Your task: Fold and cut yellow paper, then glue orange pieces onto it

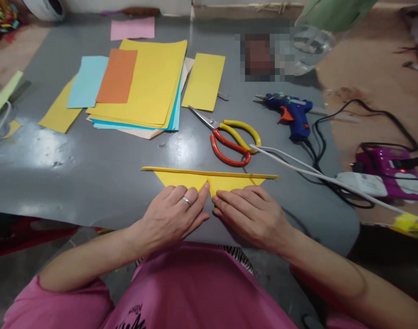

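A yellow paper (209, 175) lies folded on the table near its front edge. Its long top edge is a narrow folded strip, and slanted sides show below. My left hand (179, 208) is closed on its left half, index fingertip at the middle, thumb lower down; a ring is on one finger. On the right half, the fingers of my right hand (252, 217) are pressed together and hold the paper down near the centre. My hands cover the paper's lower part. Just beyond it lie scissors (231, 139) with one red and one yellow handle, blades pointing up-left.
Stacked coloured paper sheets (154, 82) lie at the back left, a yellow piece (205, 82) beside them. A blue glue gun (293, 112) rests at right. Its cable and a white cord (298, 167) run near a purple power strip (383, 169). A clear container (310, 48) stands behind.
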`<state>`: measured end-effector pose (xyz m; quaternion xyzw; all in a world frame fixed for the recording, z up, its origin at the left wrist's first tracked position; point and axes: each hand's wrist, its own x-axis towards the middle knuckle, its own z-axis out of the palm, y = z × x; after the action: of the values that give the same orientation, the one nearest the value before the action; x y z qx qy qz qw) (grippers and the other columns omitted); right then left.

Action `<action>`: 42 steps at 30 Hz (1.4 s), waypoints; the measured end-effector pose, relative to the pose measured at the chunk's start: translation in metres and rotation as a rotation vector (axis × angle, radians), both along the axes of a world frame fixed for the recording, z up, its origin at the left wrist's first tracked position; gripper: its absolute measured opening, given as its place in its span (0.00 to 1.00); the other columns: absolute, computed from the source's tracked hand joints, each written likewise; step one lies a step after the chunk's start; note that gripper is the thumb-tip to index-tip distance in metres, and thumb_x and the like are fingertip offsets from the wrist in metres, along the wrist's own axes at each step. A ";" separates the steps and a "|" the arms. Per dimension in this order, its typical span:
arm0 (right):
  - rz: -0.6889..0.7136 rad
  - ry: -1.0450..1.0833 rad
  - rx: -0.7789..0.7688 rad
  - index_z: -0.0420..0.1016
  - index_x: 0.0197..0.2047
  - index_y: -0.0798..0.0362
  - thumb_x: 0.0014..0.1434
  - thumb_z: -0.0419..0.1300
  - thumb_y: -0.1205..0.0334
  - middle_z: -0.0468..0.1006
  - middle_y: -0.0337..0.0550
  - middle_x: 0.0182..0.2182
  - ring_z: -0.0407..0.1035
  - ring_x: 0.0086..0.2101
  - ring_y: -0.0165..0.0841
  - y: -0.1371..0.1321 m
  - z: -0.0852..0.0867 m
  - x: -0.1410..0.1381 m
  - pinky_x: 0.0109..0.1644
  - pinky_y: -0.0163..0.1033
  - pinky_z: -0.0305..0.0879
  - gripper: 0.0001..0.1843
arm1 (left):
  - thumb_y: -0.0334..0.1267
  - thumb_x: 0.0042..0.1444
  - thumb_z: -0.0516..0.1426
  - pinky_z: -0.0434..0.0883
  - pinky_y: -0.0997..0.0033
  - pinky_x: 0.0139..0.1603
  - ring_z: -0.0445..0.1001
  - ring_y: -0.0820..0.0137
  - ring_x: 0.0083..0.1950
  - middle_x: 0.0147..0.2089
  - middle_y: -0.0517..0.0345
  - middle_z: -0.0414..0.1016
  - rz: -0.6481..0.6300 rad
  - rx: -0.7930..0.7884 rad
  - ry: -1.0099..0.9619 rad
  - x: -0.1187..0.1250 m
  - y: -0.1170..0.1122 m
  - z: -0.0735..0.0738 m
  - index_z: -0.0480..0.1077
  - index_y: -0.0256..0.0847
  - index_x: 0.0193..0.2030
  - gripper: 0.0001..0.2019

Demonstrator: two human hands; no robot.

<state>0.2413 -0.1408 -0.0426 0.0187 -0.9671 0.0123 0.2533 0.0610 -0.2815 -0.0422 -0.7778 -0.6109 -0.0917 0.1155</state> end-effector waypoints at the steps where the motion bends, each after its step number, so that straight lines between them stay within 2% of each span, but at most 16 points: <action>1: 0.001 0.006 -0.008 0.79 0.42 0.55 0.62 0.64 0.66 0.85 0.44 0.39 0.74 0.35 0.32 0.000 -0.001 0.000 0.40 0.41 0.65 0.05 | 0.48 0.70 0.50 0.65 0.62 0.37 0.70 0.64 0.37 0.40 0.49 0.75 0.010 -0.032 0.006 0.000 0.001 0.000 0.62 0.25 0.65 0.27; 6: 0.005 0.011 -0.036 0.79 0.43 0.57 0.62 0.64 0.66 0.84 0.45 0.38 0.74 0.36 0.33 0.000 -0.004 0.001 0.40 0.41 0.68 0.06 | 0.52 0.71 0.44 0.64 0.62 0.38 0.69 0.64 0.38 0.43 0.47 0.73 0.033 -0.124 0.018 0.002 0.002 -0.002 0.60 0.25 0.67 0.31; 14: 0.021 -0.031 -0.036 0.77 0.49 0.56 0.65 0.60 0.67 0.83 0.45 0.40 0.73 0.37 0.34 0.001 -0.002 0.005 0.41 0.43 0.68 0.10 | 0.56 0.70 0.44 0.62 0.62 0.38 0.67 0.65 0.39 0.44 0.48 0.71 0.033 -0.096 0.049 0.004 0.003 -0.002 0.60 0.25 0.67 0.34; 23: 0.018 -0.028 -0.084 0.79 0.47 0.57 0.63 0.63 0.67 0.84 0.45 0.40 0.74 0.37 0.34 0.000 -0.004 0.005 0.41 0.43 0.69 0.09 | 0.57 0.68 0.47 0.63 0.63 0.38 0.68 0.65 0.39 0.43 0.52 0.72 0.001 -0.063 0.042 0.000 0.000 -0.002 0.62 0.32 0.67 0.32; 28: 0.014 -0.028 -0.096 0.79 0.48 0.57 0.62 0.64 0.67 0.84 0.45 0.41 0.73 0.38 0.34 0.000 -0.005 0.006 0.41 0.43 0.69 0.11 | 0.57 0.68 0.48 0.64 0.63 0.40 0.68 0.65 0.42 0.46 0.49 0.73 -0.022 -0.039 0.010 -0.003 -0.003 -0.005 0.63 0.30 0.66 0.32; 34: -0.009 -0.035 -0.090 0.79 0.47 0.53 0.64 0.63 0.66 0.84 0.42 0.41 0.73 0.38 0.33 -0.001 -0.003 0.006 0.42 0.42 0.69 0.08 | 0.57 0.68 0.48 0.63 0.62 0.40 0.67 0.64 0.41 0.45 0.50 0.72 -0.009 -0.061 0.039 -0.001 -0.002 -0.002 0.63 0.30 0.67 0.33; 42: -0.009 -0.023 -0.088 0.78 0.47 0.57 0.62 0.64 0.66 0.84 0.45 0.42 0.73 0.40 0.34 -0.004 -0.002 0.006 0.42 0.43 0.68 0.09 | 0.54 0.70 0.47 0.62 0.61 0.39 0.67 0.64 0.41 0.46 0.50 0.71 0.018 -0.146 0.071 0.003 -0.002 0.002 0.59 0.30 0.69 0.32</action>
<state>0.2474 -0.1447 -0.0447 0.0033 -0.9686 0.0538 0.2428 0.0641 -0.2834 -0.0406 -0.7813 -0.6186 -0.0182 0.0808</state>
